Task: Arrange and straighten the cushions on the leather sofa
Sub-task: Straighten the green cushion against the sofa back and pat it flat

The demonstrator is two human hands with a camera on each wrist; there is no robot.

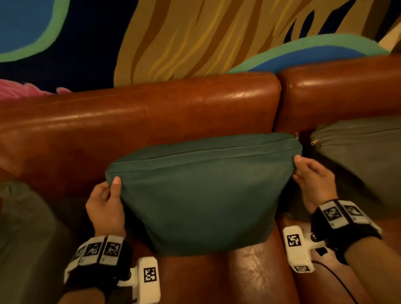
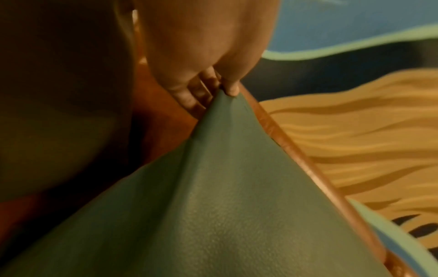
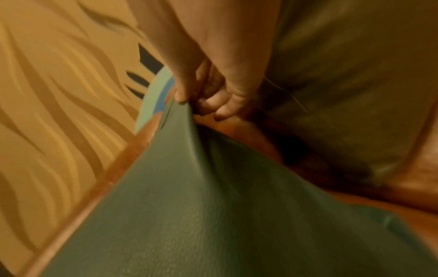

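A teal green cushion (image 1: 206, 195) stands upright against the backrest of the brown leather sofa (image 1: 126, 120), zip edge up. My left hand (image 1: 106, 204) pinches its upper left corner, thumb on the front face. My right hand (image 1: 313, 179) pinches its upper right corner the same way. The left wrist view shows the left hand (image 2: 222, 88) with thumb and fingers closed on the corner of the cushion (image 2: 213, 206). In the right wrist view the right hand (image 3: 201, 99) grips the other corner of the cushion (image 3: 213, 206).
An olive grey cushion (image 1: 378, 160) leans against the backrest at the right, close to my right hand. Another olive cushion (image 1: 18, 245) lies at the left end of the sofa. A painted mural wall (image 1: 181, 30) rises behind the backrest. Bare seat leather (image 1: 233, 284) shows below the teal cushion.
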